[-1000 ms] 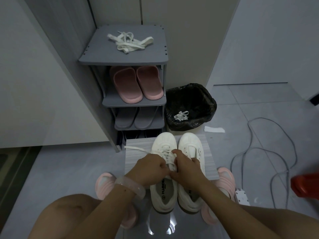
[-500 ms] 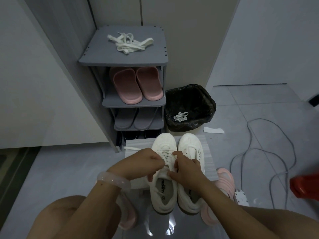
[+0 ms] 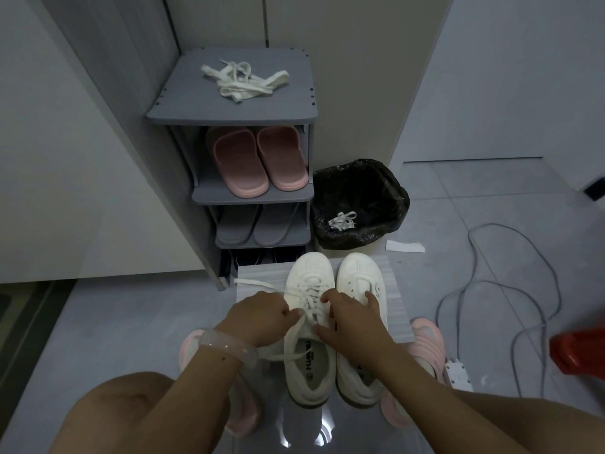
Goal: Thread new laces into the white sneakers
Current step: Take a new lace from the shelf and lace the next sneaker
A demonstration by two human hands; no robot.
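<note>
Left hand (image 3: 262, 314) grip pinched shut on white lace (image 3: 296, 324) of left sneaker (image 3: 309, 342). Right hand (image 3: 352, 317) grip loose, fingers spread, pressing both sneakers' tongues; holds nothing.

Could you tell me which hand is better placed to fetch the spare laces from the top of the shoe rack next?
Probably the left hand: the rack and laces lie ahead to its side, while the right hand steadies the sneakers.

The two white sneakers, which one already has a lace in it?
The left sneaker, under both hands: lace crisscrosses its eyelets. The right sneaker shows bare eyelets.
</note>
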